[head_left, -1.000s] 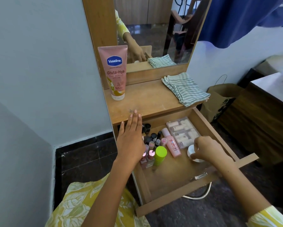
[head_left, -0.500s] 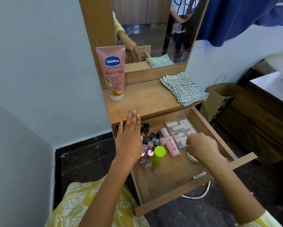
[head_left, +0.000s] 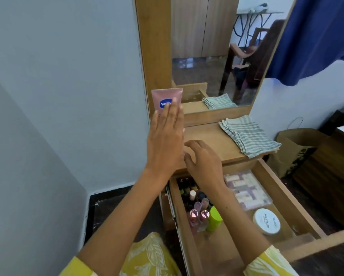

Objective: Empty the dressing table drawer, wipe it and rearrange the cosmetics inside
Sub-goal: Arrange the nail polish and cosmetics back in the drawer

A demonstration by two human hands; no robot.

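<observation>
The wooden drawer [head_left: 277,187] stands pulled open under the dressing table top [head_left: 207,134]. Inside it are several small nail polish bottles [head_left: 197,214], a green-capped bottle [head_left: 214,218], a clear box of small items [head_left: 247,190] and a white round jar [head_left: 266,221]. My left hand [head_left: 165,136] is raised flat with straight fingers, in front of the pink Vaseline tube [head_left: 167,94] that stands on the top. My right hand [head_left: 204,162] hovers palm down over the top's front edge with loosely curled, spread fingers. Nothing shows in it. A folded striped cloth [head_left: 247,134] lies on the top's right side.
A mirror [head_left: 207,46] rises behind the top, with a grey wall to the left. A brown paper bag [head_left: 294,148] and dark wooden furniture [head_left: 336,176] stand at the right. A blue curtain [head_left: 316,36] hangs at the upper right.
My right hand left the white jar in the drawer and rose to the table top. My left hand lifted from the drawer's left side up to the Vaseline tube.
</observation>
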